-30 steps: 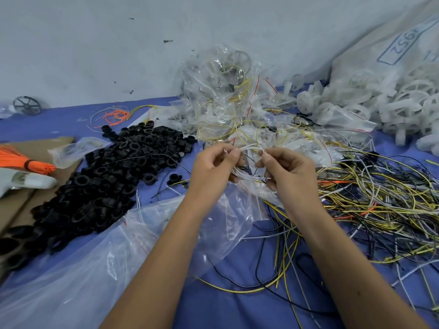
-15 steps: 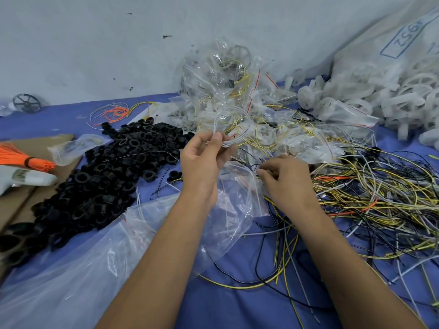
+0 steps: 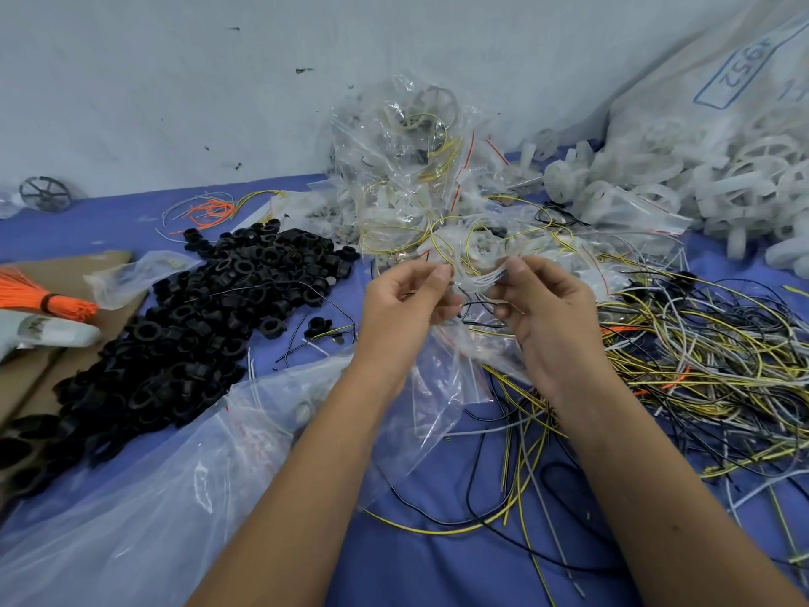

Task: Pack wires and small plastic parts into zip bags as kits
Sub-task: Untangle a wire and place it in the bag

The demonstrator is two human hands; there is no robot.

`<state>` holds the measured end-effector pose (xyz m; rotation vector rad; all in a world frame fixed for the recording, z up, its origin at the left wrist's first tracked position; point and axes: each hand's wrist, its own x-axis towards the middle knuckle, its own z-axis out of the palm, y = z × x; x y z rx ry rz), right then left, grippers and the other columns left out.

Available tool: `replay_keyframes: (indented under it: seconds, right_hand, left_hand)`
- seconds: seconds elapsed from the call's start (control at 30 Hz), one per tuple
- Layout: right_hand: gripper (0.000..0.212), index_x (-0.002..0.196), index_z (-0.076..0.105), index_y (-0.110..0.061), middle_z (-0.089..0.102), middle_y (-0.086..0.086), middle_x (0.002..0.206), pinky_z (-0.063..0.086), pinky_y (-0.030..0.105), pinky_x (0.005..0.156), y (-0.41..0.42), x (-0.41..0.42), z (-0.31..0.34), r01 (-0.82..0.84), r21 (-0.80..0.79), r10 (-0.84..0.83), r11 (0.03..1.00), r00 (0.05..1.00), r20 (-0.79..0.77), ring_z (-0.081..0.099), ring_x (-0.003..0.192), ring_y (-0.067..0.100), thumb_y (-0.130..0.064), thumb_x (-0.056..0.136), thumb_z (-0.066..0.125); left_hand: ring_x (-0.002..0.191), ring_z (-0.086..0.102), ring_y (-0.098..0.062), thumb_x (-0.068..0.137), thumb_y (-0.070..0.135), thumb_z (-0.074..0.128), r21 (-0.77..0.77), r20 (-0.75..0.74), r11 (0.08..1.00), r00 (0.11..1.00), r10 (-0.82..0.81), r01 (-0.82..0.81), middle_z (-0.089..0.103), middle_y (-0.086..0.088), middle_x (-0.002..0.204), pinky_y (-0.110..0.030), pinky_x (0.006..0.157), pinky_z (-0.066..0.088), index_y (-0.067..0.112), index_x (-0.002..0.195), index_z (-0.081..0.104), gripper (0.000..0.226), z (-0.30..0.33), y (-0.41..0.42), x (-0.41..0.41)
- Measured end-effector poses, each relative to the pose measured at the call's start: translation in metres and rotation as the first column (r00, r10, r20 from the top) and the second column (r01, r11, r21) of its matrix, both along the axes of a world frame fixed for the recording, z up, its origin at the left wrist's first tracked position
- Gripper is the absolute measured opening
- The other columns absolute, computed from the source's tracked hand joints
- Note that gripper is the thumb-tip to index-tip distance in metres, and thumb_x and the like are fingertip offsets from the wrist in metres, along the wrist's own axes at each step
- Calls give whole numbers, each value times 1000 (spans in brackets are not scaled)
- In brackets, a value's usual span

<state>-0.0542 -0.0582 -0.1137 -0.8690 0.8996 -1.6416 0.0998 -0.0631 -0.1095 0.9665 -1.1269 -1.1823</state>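
Observation:
My left hand (image 3: 405,306) and my right hand (image 3: 545,313) are raised side by side above the blue table, each pinching one end of a small bundle of white wires (image 3: 479,278) stretched between them. A clear zip bag with a red strip (image 3: 459,370) hangs under the two hands. Behind them rises a heap of filled zip bags (image 3: 407,177) holding white parts and yellow wires. A tangle of yellow, white and black wires (image 3: 700,357) spreads to the right. Black plastic rings (image 3: 197,326) form a pile to the left.
White plastic wheels (image 3: 656,186) spill from a big sack (image 3: 718,81) at back right. A large clear plastic bag (image 3: 131,497) covers the near left. Cardboard (image 3: 39,370), an orange wire bundle (image 3: 39,295) and a lone black wheel (image 3: 46,194) sit at far left.
My right hand rose from the wire tangle and took hold of the white wires beside my left hand. My left hand dropped slightly and the wires are now stretched between both.

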Motion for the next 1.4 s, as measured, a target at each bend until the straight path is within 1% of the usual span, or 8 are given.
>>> replay_keyframes:
  seconds: [0.13, 0.27, 0.5, 0.7, 1.0, 1.2, 1.3, 1.4]
  right_hand:
    - [14, 90, 63, -6, 66, 14, 83, 43, 24, 52, -4, -9, -3, 172, 69, -170, 983, 985, -29, 58, 60, 15, -8, 102, 56]
    - [16, 87, 67, -9, 65, 14, 79, 42, 24, 50, -9, -13, -10, 271, 108, -246, 956, 948, -199, 53, 57, 16, -12, 100, 60]
    - [17, 84, 72, -6, 61, 9, 65, 38, 25, 46, -6, -9, -14, -75, 184, 136, 980, 928, -348, 50, 57, 19, -14, 97, 65]
    - [16, 83, 73, -1, 60, 9, 63, 36, 17, 39, 3, -1, -9, -384, 238, 450, 892, 808, -380, 50, 48, 11, -7, 96, 65]
    - [14, 85, 74, 3, 55, 13, 59, 33, 20, 39, 9, -4, -4, -348, 317, 470, 882, 635, -613, 45, 48, 14, -8, 93, 69]
    - [15, 80, 77, -8, 59, 19, 58, 38, 26, 41, 16, 6, 1, -553, 282, 570, 784, 462, -680, 48, 46, 19, -16, 92, 74]
    - [13, 82, 73, -2, 74, 10, 74, 59, 47, 67, 20, 11, 1, -528, 177, 441, 831, 430, -788, 67, 66, 22, -13, 87, 78]
    - [20, 98, 60, 1, 75, -2, 87, 60, 37, 83, 22, 19, -4, -483, 96, 372, 870, 517, -771, 72, 88, 12, -4, 87, 76]
  left_hand:
    - [108, 56, -10, 83, -14, 51, -204, 741, 964, 670, 39, 168, 65, 7, 112, -18, 90, 38, 23, 108, 76, 52, -1, -5, 16]
    - [117, 41, -23, 82, -10, 51, -179, 891, 950, 451, 46, 257, 56, 4, 120, -20, 93, 22, 30, 110, 76, 54, -3, -7, 25]
    - [84, 64, -17, 81, -8, 72, -202, 793, 951, 609, 19, 233, 63, -1, 103, -19, 70, 48, 15, 87, 77, 24, 18, -6, 49]
    - [76, 65, -16, 74, -16, 76, -141, 713, 951, 695, -95, 275, 71, -7, 91, -36, 74, 60, 8, 82, 77, 25, 36, 1, 62]
    - [79, 70, -14, 75, -17, 74, -158, 682, 952, 726, -86, 261, 74, -6, 89, -33, 75, 61, 18, 77, 77, 34, 43, 3, 63]
    - [81, 70, -25, 76, -16, 75, -175, 673, 922, 725, -145, 347, 73, -13, 89, -32, 67, 59, 5, 78, 77, 22, 44, 8, 47]
    - [86, 70, -33, 77, -17, 74, -162, 666, 903, 719, -198, 398, 72, -17, 90, -43, 75, 59, 10, 77, 76, 27, 44, 12, 34]
    - [88, 70, -31, 76, -17, 68, -181, 656, 891, 726, -206, 416, 72, -15, 92, -45, 75, 60, 15, 77, 76, 33, 45, 13, 30]
